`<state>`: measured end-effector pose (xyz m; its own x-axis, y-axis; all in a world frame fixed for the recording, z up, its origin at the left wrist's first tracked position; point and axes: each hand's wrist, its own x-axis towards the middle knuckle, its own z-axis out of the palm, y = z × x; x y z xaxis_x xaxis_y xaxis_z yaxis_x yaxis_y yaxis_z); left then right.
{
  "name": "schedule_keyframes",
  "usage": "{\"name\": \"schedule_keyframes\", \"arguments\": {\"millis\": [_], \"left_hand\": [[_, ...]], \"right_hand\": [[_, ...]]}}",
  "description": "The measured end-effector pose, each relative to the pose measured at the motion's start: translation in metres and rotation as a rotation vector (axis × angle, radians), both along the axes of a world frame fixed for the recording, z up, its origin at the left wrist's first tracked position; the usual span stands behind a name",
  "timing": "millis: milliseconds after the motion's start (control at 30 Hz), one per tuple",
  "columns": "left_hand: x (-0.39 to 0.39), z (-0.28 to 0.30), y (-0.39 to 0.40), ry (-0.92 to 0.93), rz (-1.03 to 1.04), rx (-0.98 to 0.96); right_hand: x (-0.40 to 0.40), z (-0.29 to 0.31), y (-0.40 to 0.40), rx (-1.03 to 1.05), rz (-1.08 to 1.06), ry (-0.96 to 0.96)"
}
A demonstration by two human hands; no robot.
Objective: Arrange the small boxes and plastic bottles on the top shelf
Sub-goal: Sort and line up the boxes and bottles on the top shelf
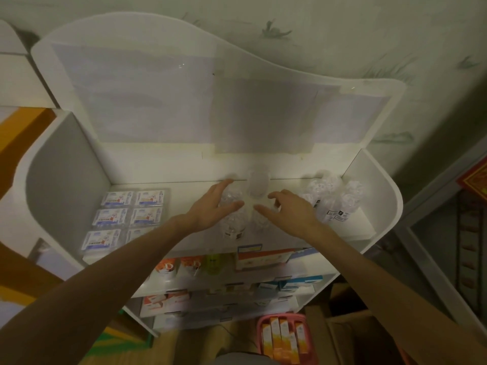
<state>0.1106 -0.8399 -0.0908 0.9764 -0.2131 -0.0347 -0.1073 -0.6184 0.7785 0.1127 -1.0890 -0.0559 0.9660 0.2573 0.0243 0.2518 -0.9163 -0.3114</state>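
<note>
Centrally in the frame, a cluster of clear plastic bottles (pixel 238 209) is flanked on the white top shelf (pixel 184 188) by both hands: the left hand (pixel 210 206) is laid against the cluster's left side and the right hand (pixel 287 209) against its right, fingers loosely spread and slightly bent, nothing being clamped. A second group of bottles (pixel 334 198) is seen at right of the shelf, small boxes (pixel 126 214) are laid in rows at left, and a pink basket (pixel 283 335) is visible near the bottom edge.

One head-worn view — looking steeply down, close over the top shelf (pixel 184 191).
</note>
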Motion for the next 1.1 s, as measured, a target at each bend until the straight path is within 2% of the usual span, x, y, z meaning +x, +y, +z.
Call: {"name": "schedule_keyframes", "arguments": {"millis": [167,300,467,600,767,1100], "left_hand": [[0.0,0.0,0.0,0.007,0.007,-0.005],[0.0,-0.001,-0.001,0.009,0.011,-0.019],[0.001,0.0,-0.002,0.008,0.003,-0.002],[0.001,-0.001,-0.002,0.016,0.007,-0.009],[0.002,-0.002,-0.001,0.019,0.004,-0.033],[0.001,-0.005,-0.002,0.026,0.018,-0.062]], "right_hand": [[0.007,-0.006,-0.009,0.049,0.008,0.068],[0.006,-0.012,-0.012,0.255,0.074,0.219],[0.004,-0.014,0.0,0.291,-0.085,0.241],[0.003,-0.009,0.011,0.242,-0.212,0.296],[0.001,-0.004,0.013,0.082,-0.236,0.251],[-0.001,-0.013,0.011,0.126,-0.197,0.292]]}}
